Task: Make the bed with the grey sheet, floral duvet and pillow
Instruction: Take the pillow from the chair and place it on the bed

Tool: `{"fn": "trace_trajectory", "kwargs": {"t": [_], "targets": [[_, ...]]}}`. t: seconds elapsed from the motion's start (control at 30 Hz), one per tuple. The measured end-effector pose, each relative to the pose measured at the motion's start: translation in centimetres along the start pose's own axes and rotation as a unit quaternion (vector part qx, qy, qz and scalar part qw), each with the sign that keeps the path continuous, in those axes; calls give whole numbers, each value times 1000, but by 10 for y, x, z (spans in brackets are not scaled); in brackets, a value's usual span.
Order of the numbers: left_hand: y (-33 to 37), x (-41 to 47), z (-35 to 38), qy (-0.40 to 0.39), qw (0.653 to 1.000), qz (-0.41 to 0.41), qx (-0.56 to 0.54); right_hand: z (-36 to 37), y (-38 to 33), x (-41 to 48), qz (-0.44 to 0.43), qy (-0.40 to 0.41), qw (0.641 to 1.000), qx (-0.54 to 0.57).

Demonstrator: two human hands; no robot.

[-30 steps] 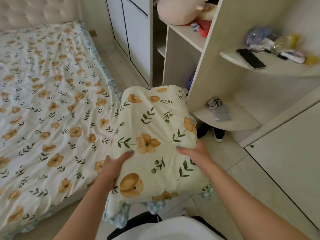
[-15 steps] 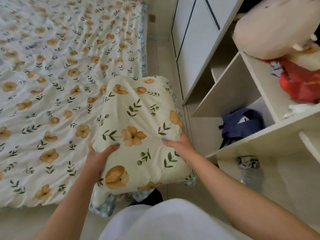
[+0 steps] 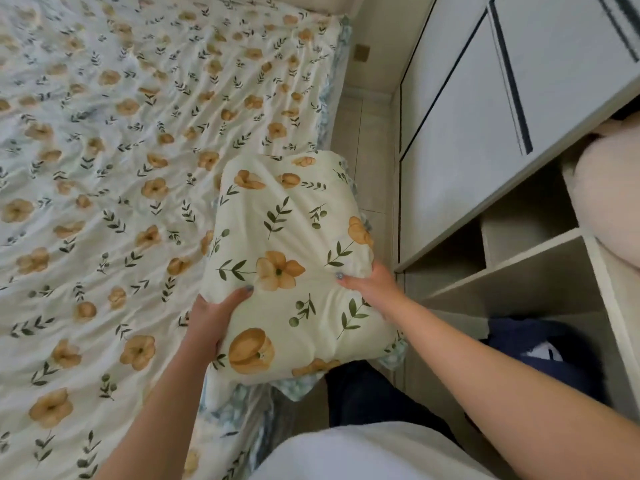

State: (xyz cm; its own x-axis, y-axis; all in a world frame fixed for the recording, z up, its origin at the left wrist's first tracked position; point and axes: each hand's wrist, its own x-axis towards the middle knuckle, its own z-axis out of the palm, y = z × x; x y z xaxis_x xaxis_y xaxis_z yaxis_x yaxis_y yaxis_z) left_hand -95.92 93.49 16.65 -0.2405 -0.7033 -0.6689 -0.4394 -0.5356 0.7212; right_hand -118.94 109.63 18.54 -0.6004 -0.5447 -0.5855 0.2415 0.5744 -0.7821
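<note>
Left hand (image 3: pixel 211 313) and right hand (image 3: pixel 372 284), each grip grasping a plump cream flower-printed pillow (image 3: pixel 294 244), have swung it over the floral duvet (image 3: pixel 121 150); placing likely follows.

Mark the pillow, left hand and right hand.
pillow (image 3: pixel 294 237): head view, centre of its top face.
left hand (image 3: pixel 211 313): head view, back of the hand.
right hand (image 3: pixel 372 284): head view, back of the hand.

left hand (image 3: pixel 211 317), right hand (image 3: pixel 372 284): fingers hidden under pillow (image 3: pixel 294 258) | duvet (image 3: pixel 121 168): cut off left | plush (image 3: pixel 609 202): cut off right
</note>
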Motion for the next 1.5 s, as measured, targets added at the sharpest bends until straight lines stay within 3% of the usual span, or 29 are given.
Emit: {"fn": "trace_trajectory", "kwargs": {"t": [0.3, 0.53, 0.77, 0.9, 1.1, 1.2, 1.37, 1.43, 1.5], "targets": [[157, 147, 123, 70, 997, -2, -38, -76, -137, 239, -10, -73, 996, -52], [234, 225, 150, 118, 990, 8, -72, -74, -233, 353, 8, -146, 985, -91], [335, 302, 179, 150, 987, 29, -56, -72, -333, 474, 66, -174, 961, -206], [383, 360, 201, 150, 985, 43, -73, -63, -377, 561, 38, -159, 939, -304], [466, 479, 223, 191, 978, 67, -47, -48, -450, 713, 47, -196, 914, -353], [493, 547, 230, 236, 970, 55, 8, -30, -456, 781, 85, -231, 912, -327], [501, 645, 236, 317, 929, -3, 192, 15, -430, 839, 165, -213, 923, -276], [478, 674, 245, 307, 930, -37, 199, 29, -420, 852, 214, -249, 904, -273], [448, 693, 258, 288, 938, -96, 169, 40, -408, 867, 210, -287, 872, -335]]}}
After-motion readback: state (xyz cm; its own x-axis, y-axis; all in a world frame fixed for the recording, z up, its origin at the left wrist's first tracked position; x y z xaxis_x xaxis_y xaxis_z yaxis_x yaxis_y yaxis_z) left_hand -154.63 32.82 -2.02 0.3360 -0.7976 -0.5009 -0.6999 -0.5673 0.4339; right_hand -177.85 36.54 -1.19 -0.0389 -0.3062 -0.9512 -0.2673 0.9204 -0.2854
